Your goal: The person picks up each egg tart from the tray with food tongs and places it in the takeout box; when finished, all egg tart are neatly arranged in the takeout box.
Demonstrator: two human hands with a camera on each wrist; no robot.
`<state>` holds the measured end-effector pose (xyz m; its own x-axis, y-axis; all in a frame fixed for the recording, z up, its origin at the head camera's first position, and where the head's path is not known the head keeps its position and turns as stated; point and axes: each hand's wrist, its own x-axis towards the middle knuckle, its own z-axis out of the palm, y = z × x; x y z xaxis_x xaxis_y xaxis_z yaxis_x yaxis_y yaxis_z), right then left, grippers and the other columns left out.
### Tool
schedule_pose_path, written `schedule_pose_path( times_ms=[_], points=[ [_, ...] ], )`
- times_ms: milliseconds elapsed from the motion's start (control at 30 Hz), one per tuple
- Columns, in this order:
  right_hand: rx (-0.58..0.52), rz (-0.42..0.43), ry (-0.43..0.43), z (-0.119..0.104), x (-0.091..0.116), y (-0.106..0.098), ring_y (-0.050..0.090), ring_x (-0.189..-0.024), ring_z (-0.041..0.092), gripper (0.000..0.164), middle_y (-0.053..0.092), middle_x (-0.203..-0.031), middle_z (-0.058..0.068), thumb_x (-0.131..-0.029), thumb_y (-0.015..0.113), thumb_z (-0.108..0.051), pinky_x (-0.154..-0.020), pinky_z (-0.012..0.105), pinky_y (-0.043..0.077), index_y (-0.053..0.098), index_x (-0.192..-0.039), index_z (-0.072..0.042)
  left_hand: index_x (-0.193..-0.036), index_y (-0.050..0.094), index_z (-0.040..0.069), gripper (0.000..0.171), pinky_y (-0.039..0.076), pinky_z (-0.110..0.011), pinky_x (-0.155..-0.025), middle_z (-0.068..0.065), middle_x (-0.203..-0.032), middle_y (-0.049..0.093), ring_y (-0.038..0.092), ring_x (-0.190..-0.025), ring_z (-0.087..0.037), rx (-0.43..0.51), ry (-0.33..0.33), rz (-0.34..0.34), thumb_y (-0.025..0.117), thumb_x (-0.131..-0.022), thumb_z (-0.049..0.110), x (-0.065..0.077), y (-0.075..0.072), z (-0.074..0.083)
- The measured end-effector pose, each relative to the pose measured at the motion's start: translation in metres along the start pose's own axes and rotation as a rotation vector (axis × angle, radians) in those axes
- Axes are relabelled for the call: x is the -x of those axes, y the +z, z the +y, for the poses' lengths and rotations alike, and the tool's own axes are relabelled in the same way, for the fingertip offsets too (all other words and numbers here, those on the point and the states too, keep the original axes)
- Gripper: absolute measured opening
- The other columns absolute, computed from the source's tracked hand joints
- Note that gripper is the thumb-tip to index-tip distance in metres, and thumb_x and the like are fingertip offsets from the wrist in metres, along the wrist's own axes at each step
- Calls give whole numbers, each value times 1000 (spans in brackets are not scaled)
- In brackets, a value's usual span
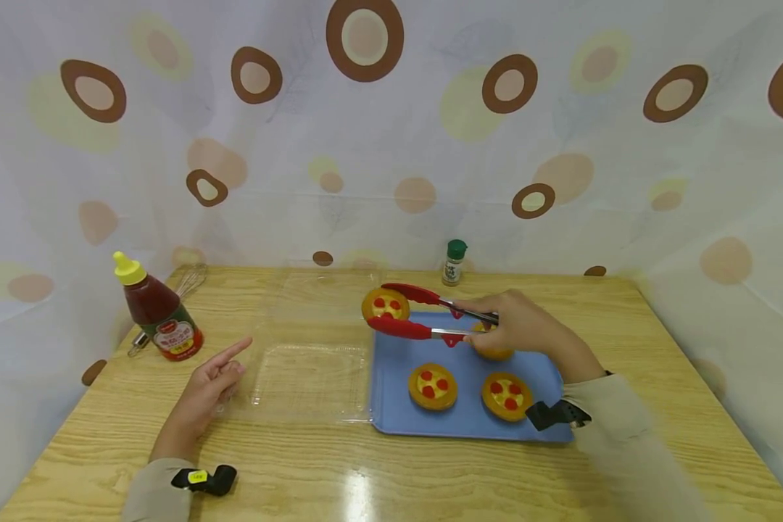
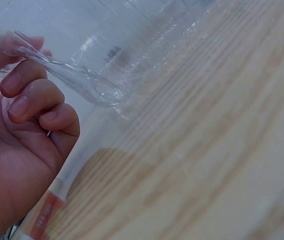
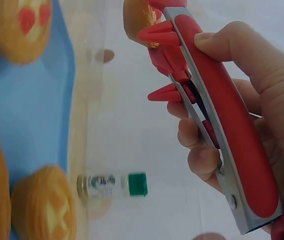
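My right hand (image 1: 528, 330) grips red-tipped metal tongs (image 1: 401, 328) by the handles. Between the tong tips is a small round pizza-like tart (image 1: 385, 304) with red spots, held above the blue tray's (image 1: 391, 406) far left corner. On the tray lie more tarts, one at the front left (image 1: 433, 386), one at the front right (image 1: 507, 396) and one (image 1: 494, 354) partly hidden under my right hand. A lidded clear plastic box (image 1: 313, 380) lies opened beside the tray. My left hand (image 2: 31, 120) holds its left edge, index finger extended, other fingers curled.
A ketchup bottle (image 1: 163, 319) with a yellow cap stands at the left, a whisk (image 1: 192, 279) behind it. A small green-capped seasoning jar (image 1: 453, 262) stands behind the tray. A patterned cloth (image 1: 391, 145) hangs along the wooden table's (image 1: 287, 471) back and sides.
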<state>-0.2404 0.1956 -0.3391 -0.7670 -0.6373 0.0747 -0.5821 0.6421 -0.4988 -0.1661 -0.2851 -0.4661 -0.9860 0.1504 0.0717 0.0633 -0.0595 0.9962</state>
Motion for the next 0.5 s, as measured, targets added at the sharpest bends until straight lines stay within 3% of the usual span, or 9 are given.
schedule_pose_path(
  times_ms=[133,333,500],
  points=[
    [-32,-10,-60,-14,-16,9,39,-50,8,55,49,-62,-6,-79,75,-22,-47,22,31,58,-129,-6,-145,38,7,45,18,-36,-50,6,-64,37,27,-52,-15,-11,9,-1,44,-100,7,-1,-1,1],
    [-65,-50,-107,-30,-37,24,37,-50,9,56,44,-61,-4,-80,74,-23,-48,22,30,57,-131,-7,-145,34,0,47,18,-35,-51,5,-63,36,28,-51,-13,-1,29,-12,45,-100,5,-4,-2,-2],
    [-83,-76,-163,-43,-55,40,34,-48,7,55,47,-64,-4,-80,73,-21,-47,21,29,57,-130,-6,-145,35,0,47,19,-34,-50,8,-65,40,30,-51,-10,6,44,-16,45,-99,4,-3,-3,-4]
  ],
)
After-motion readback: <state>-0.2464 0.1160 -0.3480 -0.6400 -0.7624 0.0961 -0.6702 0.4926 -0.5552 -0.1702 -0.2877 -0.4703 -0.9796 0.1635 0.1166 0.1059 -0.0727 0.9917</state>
